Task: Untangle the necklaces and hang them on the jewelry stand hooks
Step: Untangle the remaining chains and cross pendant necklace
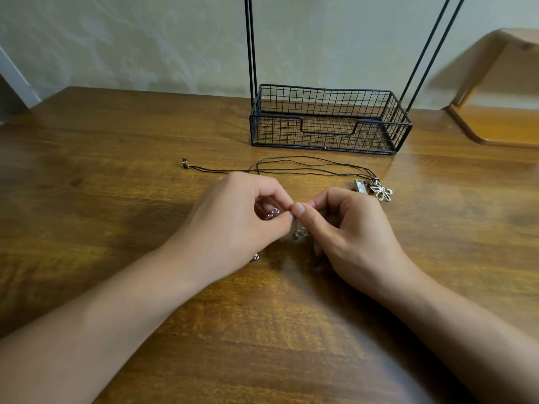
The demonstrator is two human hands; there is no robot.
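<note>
Both hands meet mid-table (87, 199): left hand (233, 220) and right hand (347, 228) each pinch a thin chain necklace (300, 232). Behind lie dark cord necklaces (306, 167), flower pendant (382, 191) rightward, before the wire jewelry stand (329, 123).

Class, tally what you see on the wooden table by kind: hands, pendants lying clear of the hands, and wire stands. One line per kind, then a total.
Hands: 2 (left hand, right hand)
Pendants clear of the hands: 2 (flower pendant, rectangular pendant)
Wire stands: 1 (jewelry stand)
Total: 5
</note>
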